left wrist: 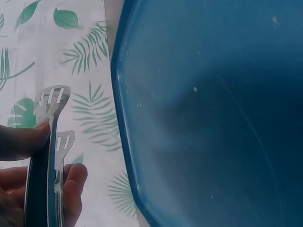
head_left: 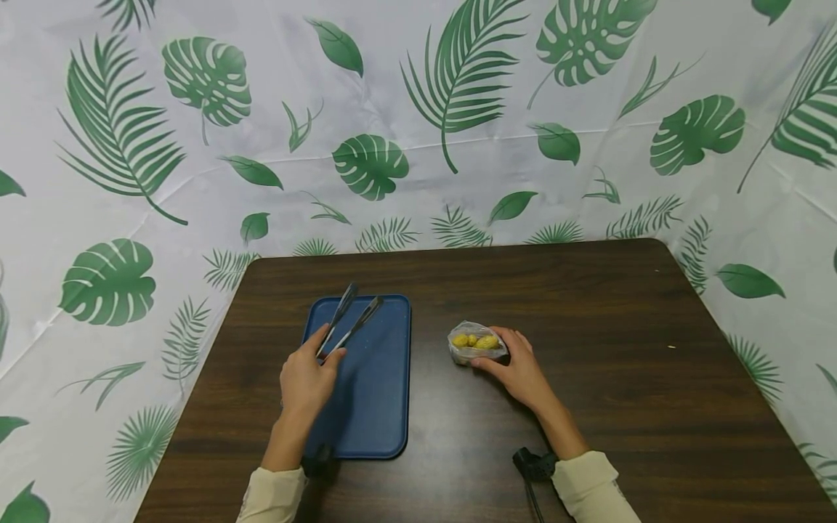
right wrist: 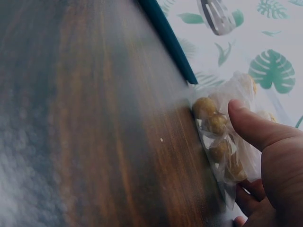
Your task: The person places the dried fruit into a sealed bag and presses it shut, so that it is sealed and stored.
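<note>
Metal tongs point(head_left: 353, 319) with slotted tips are in my left hand point(head_left: 307, 381), gripped between thumb and fingers, their two arms spread apart above the blue tray point(head_left: 375, 428). In the left wrist view the slotted tips of the tongs point(left wrist: 53, 101) point up and away from the hand. My right hand point(head_left: 519, 367) holds a clear plastic bag point(head_left: 463, 354) from its right side, thumb in front and fingers behind. Several small yellow-brown round pieces point(head_left: 485, 342) show in the bag's open mouth, and more show through its side in the right wrist view. Their exact kind is unclear.
The blue tray lies on the left part of a dark brown wooden table point(head_left: 588, 305), the bag to its right. A leaf-printed cloth point(head_left: 458, 196) hangs behind the table. A black strap-like device with a cable point(head_left: 536, 465) is at the right wrist.
</note>
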Tool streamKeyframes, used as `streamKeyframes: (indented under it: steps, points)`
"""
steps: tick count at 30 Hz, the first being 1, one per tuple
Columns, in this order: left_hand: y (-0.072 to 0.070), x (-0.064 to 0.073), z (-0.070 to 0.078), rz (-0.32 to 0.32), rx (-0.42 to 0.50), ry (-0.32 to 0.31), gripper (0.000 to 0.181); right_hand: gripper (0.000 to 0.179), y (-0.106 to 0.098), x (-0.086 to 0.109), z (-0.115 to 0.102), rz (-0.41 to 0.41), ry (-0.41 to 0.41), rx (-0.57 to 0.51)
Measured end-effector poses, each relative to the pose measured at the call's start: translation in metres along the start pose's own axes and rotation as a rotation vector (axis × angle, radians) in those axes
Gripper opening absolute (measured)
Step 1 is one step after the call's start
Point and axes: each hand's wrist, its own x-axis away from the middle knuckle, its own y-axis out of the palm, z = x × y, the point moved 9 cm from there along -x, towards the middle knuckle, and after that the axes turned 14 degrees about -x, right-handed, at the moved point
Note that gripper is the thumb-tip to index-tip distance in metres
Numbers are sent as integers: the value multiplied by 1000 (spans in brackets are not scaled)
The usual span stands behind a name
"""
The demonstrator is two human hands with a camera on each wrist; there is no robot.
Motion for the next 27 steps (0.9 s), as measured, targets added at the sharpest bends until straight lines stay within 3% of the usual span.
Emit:
streamKeyframes:
  steps: [27]
  points:
    - [-16,-2,-50,31,-50,-147,56,70,0,0,-1,-2,-10,7]
